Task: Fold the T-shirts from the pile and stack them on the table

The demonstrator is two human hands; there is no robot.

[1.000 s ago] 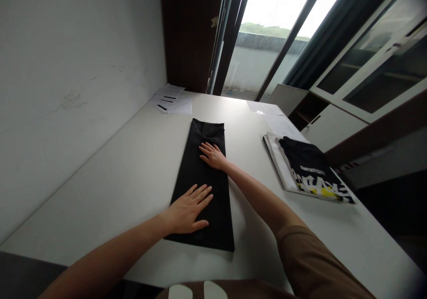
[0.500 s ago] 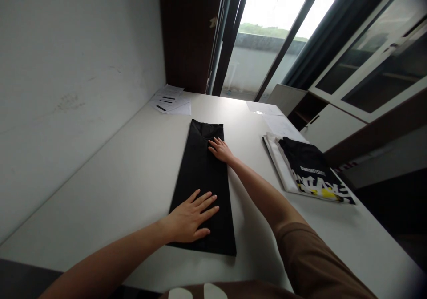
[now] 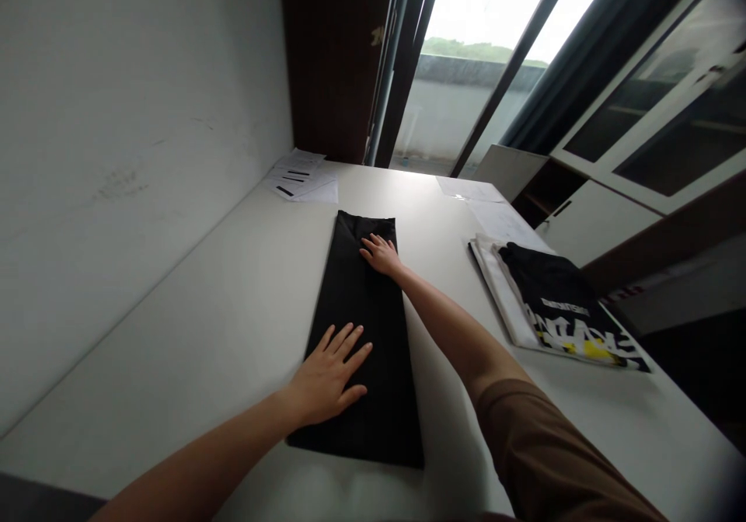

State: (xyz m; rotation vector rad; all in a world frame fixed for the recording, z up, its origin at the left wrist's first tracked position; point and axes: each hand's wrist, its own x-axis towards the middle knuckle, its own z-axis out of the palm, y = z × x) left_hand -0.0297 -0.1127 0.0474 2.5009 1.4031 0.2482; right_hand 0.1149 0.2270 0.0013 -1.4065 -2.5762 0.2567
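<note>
A black garment, folded into a long narrow strip, lies flat on the white table. Its far end shows a slanting fold that looks like a neckline; which kind of garment it is I cannot tell. My left hand rests palm down on the near left part of the cloth, fingers spread. Near the far end, my right hand lies flat on the cloth by its right edge, fingers stretched out. Neither hand grips anything.
At the right of the table lies a stack of folded clothes, the top one black with white and yellow print. Paper sheets lie at the far left corner, more sheets at the far right. A wall borders the left side.
My left hand has slid slightly left on the cloth, and my right hand has shifted slightly toward the far end. The view has moved a little.
</note>
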